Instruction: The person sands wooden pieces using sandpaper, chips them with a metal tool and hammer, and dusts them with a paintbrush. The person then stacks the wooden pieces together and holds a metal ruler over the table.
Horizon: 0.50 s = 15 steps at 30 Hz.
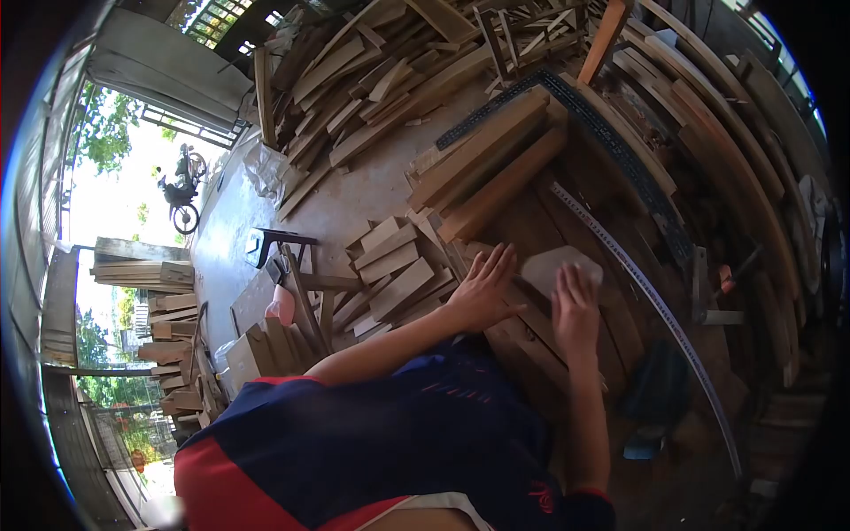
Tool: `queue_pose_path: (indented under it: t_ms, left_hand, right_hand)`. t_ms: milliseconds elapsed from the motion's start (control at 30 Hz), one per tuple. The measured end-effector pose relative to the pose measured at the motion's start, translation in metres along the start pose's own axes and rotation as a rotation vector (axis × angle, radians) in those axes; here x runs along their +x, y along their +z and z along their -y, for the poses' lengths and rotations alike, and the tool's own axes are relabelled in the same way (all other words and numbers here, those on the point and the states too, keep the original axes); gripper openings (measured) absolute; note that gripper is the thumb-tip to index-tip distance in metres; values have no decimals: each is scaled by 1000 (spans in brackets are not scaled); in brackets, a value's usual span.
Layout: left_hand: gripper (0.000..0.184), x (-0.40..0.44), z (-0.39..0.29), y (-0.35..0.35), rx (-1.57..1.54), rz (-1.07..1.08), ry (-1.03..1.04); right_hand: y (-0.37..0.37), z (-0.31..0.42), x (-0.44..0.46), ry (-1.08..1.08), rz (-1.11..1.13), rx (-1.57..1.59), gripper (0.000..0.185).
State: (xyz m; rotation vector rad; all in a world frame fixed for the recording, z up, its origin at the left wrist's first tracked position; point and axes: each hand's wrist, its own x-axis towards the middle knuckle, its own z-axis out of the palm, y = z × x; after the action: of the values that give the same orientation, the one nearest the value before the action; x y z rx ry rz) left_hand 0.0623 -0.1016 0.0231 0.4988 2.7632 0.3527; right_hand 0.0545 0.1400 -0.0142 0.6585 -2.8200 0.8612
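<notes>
My left hand (484, 290) lies flat with its fingers spread, palm down on the edge of the wooden work surface (531, 217). To its right, my right hand (575, 305) rests its outstretched fingers on a pale, translucent sheet or pad (553, 267), whose material I cannot make out. Neither hand is wrapped round anything. Beyond the hands, thick wooden beams (505, 181) lie side by side. A long white measuring tape or ruler (660, 305) curves past on the right of the pale piece.
Cut wood blocks (398, 270) are piled left of my left hand, near a dark stool (283, 237). Scrap planks (381, 84) heap at the back. Long boards (735, 150) line the right side. A black metal square (611, 150) borders the beams. Outside stands a motorcycle (182, 190).
</notes>
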Motion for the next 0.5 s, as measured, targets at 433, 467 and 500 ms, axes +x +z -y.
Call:
queue_pose_path:
  t_ms: [433, 467, 500]
  left_hand:
    - [61, 31, 15, -17, 45, -81, 122]
    - [57, 37, 12, -21, 30, -49, 110]
    - [54, 43, 12, -24, 18, -17, 101]
  right_hand:
    - [-55, -69, -53, 209, -33, 6, 48]
    - [-57, -60, -45, 228, -31, 28, 49]
    - [-61, -55, -37, 246, -33, 51, 50]
